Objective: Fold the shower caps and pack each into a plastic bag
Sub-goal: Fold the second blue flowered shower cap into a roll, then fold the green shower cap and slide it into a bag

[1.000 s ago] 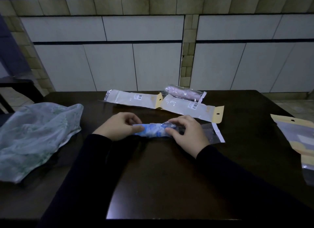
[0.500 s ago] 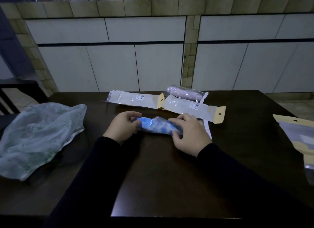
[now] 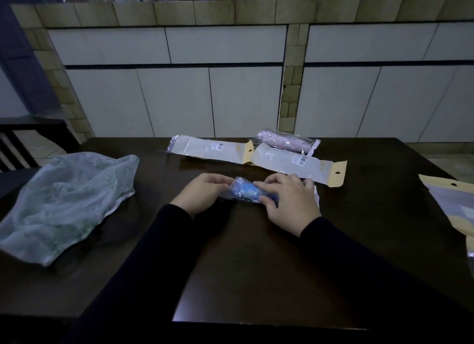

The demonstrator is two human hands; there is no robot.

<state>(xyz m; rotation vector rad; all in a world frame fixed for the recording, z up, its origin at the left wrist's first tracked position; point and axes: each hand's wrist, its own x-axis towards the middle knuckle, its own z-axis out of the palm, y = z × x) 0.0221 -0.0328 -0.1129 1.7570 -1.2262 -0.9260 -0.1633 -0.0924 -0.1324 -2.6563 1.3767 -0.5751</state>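
The right hand [image 3: 289,202] covers the right part of the blue rolled cap [image 3: 246,193], so that end and most of the clear plastic bag [image 3: 316,194] beneath cannot be made out; only a pale strip shows past the fingers. The left hand's [image 3: 202,196] fingertips are hidden behind the cap's left end. Right of the cap, a packet [image 3: 451,202] is cut off by the frame edge. Beyond the cap, the barcode labels [image 3: 217,146] are too small to read, and the pinkish roll [image 3: 284,141], possibly another cap, is blurred.
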